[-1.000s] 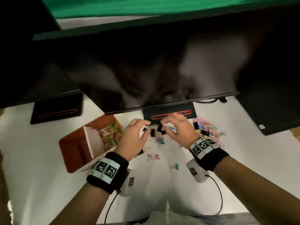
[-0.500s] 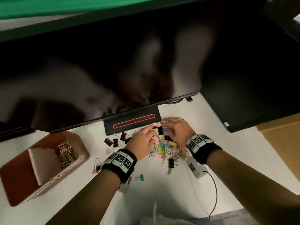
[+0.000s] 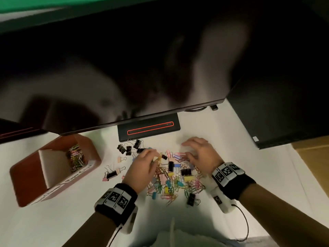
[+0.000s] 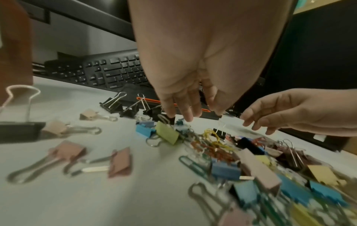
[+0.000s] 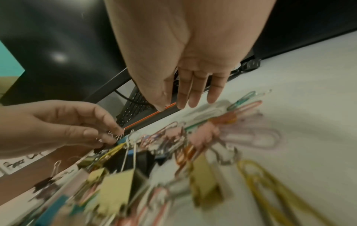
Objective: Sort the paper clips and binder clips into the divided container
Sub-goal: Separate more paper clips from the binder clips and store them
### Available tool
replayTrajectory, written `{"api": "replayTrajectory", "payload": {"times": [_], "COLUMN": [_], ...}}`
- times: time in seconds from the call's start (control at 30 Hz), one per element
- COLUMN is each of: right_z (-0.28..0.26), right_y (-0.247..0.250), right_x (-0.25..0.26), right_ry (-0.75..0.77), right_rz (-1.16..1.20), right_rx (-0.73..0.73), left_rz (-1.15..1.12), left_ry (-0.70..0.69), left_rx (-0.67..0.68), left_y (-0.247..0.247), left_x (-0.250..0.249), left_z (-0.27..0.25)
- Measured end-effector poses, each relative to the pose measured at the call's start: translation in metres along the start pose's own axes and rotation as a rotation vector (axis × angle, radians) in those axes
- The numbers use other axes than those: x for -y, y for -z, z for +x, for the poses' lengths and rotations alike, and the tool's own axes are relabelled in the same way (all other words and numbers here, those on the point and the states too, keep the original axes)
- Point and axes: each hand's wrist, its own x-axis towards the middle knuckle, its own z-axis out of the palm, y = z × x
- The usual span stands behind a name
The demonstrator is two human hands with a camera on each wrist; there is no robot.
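Note:
A mixed pile of coloured paper clips and binder clips [image 3: 175,180] lies on the white desk between my hands. My left hand [image 3: 153,157] reaches into its far left edge, thumb and fingers pinching a small black binder clip [image 4: 171,119] with wire handles. My right hand [image 3: 187,151] hovers over the pile's far right side, fingers straight and holding nothing [image 5: 185,105]. The brown divided container [image 3: 26,177] stands at the left, with paper clips [image 3: 76,158] in its far compartment. Its near compartment looks bare. Several black binder clips [image 3: 130,148] lie beside the monitor base.
A dark monitor overhangs the desk, its base [image 3: 149,130] just beyond the pile. A black keyboard [image 4: 108,73] sits under it. A black box [image 3: 284,113] and brown cardboard [image 3: 313,168] bound the right side. Loose pink and black binder clips [image 3: 111,173] lie between container and pile.
Both hands moved right from the spot by the monitor base to the mixed pile. The black binder clips they handled now lie near the base. The right hand's fingers have spread.

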Motion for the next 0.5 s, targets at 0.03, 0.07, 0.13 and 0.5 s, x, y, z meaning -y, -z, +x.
{"api": "replayTrajectory", "payload": {"times": [0.03,0.07,0.13,0.5], "right_z": [0.003,0.006,0.011,0.031], "right_y": [0.004,0.006,0.007,-0.003], "right_x": [0.000,0.000,0.004,0.030], "right_ry": [-0.046,-0.079,-0.102,-0.160], "right_rz": [-0.016,-0.032,-0.062,-0.139], "right_rx": [0.024,0.071,0.183,0.380], "left_rz": [-0.002,0.005,0.059,-0.067], "left_ry": [0.047,0.092,0.145,0.235], "left_rx": [-0.029,-0.042,-0.031,0.059], "left_y": [0.001,0.000,-0.004,-0.013], "left_x": [-0.002,-0.004,-0.007,-0.005], "left_z": [0.004,0.007,0.014,0.028]}}
